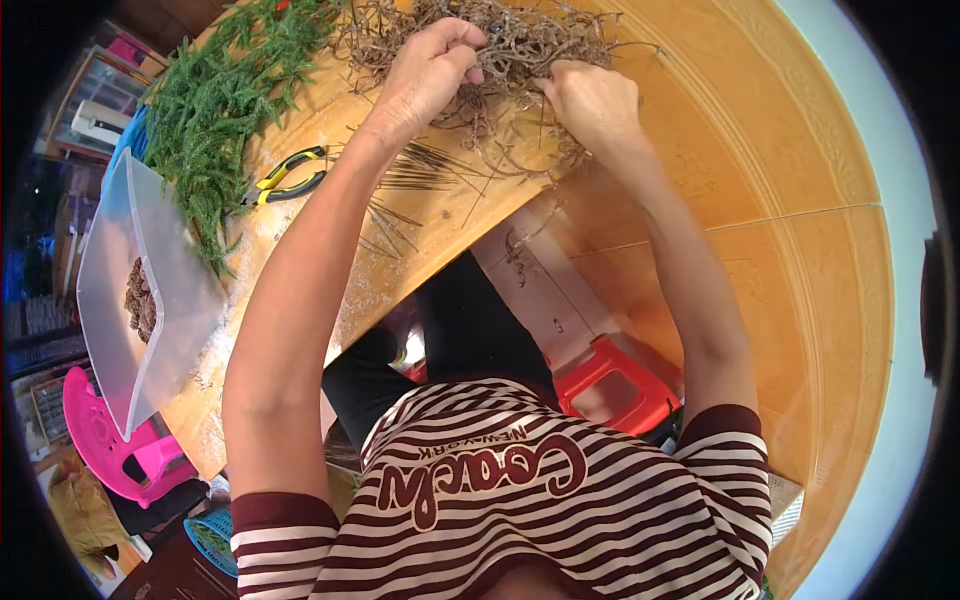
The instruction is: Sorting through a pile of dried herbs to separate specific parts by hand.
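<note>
At 12 o'clock, the view's edge is cropping the twig pile [535, 42]; at 1, the right hand [597, 98] is hiding most fingertips from me.

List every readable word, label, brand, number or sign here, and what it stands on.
Striped shirt: large and small lettering across the front, not copied out here.
Pliers, clear plastic bin, dried stems: none that I can make out.
Far-left background: too small and blurred to read.

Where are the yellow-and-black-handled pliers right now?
In the head view, the yellow-and-black-handled pliers lie left of centre on the wooden table, between the green feathery foliage and the person's left forearm.
</note>
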Demonstrator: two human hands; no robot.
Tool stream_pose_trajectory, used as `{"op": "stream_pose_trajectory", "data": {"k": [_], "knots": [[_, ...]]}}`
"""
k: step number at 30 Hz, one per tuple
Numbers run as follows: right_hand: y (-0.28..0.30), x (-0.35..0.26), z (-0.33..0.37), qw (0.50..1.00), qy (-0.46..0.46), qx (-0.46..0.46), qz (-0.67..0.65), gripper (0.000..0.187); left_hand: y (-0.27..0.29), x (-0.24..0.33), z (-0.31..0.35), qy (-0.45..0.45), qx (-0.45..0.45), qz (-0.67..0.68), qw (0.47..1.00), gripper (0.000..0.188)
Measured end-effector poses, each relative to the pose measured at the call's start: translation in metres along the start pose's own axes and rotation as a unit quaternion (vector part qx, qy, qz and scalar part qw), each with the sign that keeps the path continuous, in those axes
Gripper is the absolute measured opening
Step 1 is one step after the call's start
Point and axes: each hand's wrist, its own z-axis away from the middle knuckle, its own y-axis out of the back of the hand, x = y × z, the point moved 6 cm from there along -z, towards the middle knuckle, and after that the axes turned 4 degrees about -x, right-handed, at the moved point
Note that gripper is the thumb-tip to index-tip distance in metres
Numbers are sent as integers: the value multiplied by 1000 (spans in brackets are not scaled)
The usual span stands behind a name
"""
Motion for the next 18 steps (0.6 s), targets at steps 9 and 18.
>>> {"op": "stream_pose_trajectory", "data": {"k": [9, 18], "knots": [[25, 4, 23, 987, -13, 66, -147, 28, -11, 27, 9, -87, -56, -296, 950, 63], [28, -18, 52, 942, 11, 68, -329, 14, -40, 52, 19, -179, 76, -385, 902, 25]]}}
